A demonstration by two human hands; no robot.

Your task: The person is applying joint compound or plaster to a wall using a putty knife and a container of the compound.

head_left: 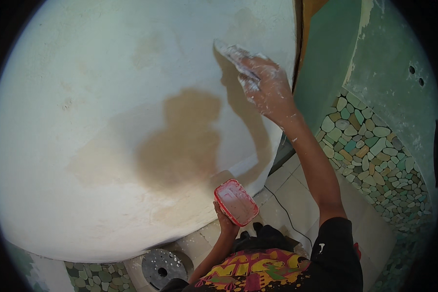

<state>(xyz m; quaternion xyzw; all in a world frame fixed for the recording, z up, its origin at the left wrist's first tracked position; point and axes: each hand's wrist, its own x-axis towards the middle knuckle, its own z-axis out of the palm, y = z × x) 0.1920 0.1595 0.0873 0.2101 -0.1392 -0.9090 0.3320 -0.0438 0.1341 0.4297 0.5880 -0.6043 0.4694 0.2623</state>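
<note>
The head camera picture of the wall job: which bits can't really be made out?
- Scraper in the right hand: handle hidden by the fingers, blade smeared with white filler.
- Left hand: mostly hidden behind the red tray it holds.
- Grey round lid: whatever is under it is hidden.
- Black cable: both ends hidden, behind the wall and the sleeve.
- Picture corners: black from the fisheye rim.
</note>
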